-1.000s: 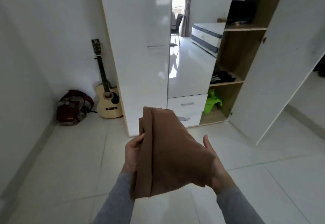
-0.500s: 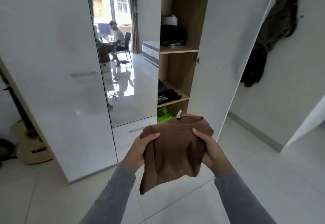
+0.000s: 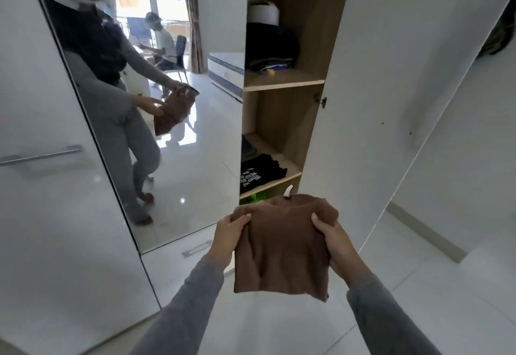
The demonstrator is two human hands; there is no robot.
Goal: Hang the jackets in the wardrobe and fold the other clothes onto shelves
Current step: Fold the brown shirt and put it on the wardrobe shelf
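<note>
Grip: left hand [image 3: 229,233] and right hand [image 3: 336,240] each clamp a side of the folded brown knit top [image 3: 282,251], thumbs on top, likely to keep the fold flat. It sits at 6 o'clock, short of the wooden wardrobe shelf [image 3: 272,146] at 12 o'clock, which carries a black printed T-shirt [image 3: 259,172].

We look from one wide-angle camera worn on the head, aimed forward and down along the grey sleeves [image 3: 184,307]. It faces the open wardrobe [image 3: 287,81] from close by — the left hand [image 3: 226,239] and right hand [image 3: 336,243] sit low and central, nearest the lens. The mirror door [image 3: 178,159] on the left shows those hands and the folded brown top [image 3: 282,251] in reflection, side-on.
</note>
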